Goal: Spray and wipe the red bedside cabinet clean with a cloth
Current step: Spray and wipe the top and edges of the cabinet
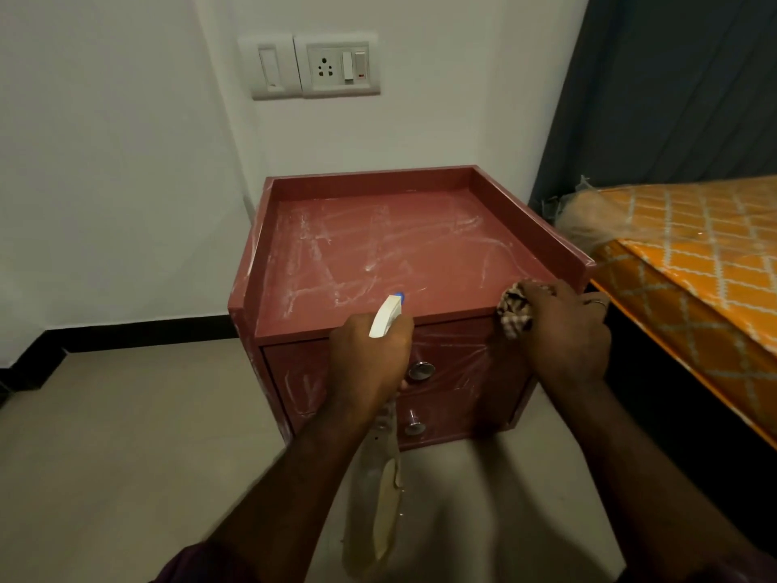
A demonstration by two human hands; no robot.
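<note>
Left hand (pixel 370 351) grips the spray bottle (pixel 387 316), right hand (pixel 563 330) the cloth (pixel 515 310); nozzle seemingly tilted high, mist could reach the socket (pixel 326 67).

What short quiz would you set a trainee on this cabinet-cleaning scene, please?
1. Fill in: the cabinet top is marked with white ____.
2. True or false: the left hand grips the bottle.
3. What holds the cloth? A: the left hand. B: the right hand. C: neither of the hands; it lies loose on the cabinet.
Key: 1 streaks; 2 true; 3 B.
</note>
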